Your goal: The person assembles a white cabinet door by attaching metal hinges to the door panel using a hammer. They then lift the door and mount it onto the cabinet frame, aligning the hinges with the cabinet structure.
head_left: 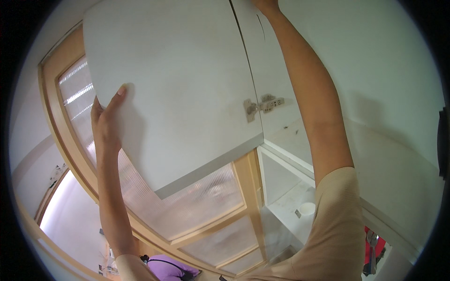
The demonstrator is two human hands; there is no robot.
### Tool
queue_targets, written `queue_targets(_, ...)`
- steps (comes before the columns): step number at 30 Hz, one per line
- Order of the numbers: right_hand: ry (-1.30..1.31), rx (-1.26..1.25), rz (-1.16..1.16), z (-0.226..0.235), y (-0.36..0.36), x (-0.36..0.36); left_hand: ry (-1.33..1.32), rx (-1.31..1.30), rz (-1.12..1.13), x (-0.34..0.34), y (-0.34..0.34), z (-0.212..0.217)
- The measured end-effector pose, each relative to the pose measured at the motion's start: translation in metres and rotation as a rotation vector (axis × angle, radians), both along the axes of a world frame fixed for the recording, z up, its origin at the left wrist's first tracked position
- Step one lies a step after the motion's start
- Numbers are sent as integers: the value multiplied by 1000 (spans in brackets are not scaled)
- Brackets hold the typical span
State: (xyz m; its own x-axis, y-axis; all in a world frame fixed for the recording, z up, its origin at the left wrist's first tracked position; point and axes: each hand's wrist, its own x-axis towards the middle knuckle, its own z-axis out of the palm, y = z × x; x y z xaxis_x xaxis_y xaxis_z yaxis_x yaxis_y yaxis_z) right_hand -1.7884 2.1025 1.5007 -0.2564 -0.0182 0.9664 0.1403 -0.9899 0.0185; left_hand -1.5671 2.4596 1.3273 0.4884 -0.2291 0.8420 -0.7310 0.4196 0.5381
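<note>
The white cabinet door (173, 84) is gripped at its left edge by the fingers of the left hand (108, 124), with the thumb laid on its face. It is joined at its right edge by 1 hinge (262, 107) to the white side panel (293, 116). The right hand (268, 4) is cut off above; its fingers' state cannot be told. A wood-framed glazed door (197, 201) is partly covered behind.

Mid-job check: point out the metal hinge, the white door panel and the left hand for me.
Metal hinge (267, 105), head view: on the mounting side, near its middle.
White door panel (176, 91), head view: middle of its broad flat face.
Left hand (108, 125), head view: middle, below the thumb.
</note>
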Motion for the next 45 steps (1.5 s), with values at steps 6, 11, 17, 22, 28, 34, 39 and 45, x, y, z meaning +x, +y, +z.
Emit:
queue_targets(6, 45, 60, -4, 8, -20, 4, -57, 10, 75, 2, 0, -3)
queue_targets(11, 72, 81, 63, 7, -17, 2, -16, -1, 34, -6, 2, -4)
queue_targets(17, 185, 316, 648, 32, -30, -12, -25, 8, 88, -6, 1, -4)
queue_targets(22, 287, 543, 701, 43, -22, -23, -28, 25, 69, -11, 3, 0)
queue_targets(28, 288, 549, 765, 36, -23, -20, -26, -14, 72, -9, 0, -2)
queue_targets(34, 276, 495, 667, 27, -13, -26, -60, 64, 196, -14, 1, -2)
queue_targets(39, 255, 469, 590, 52, -32, -27, -82, 45, 247, -7, -2, 3)
queue_targets(45, 157, 522, 520, 40, -12, -12, -64, 51, 255, -11, 0, -1)
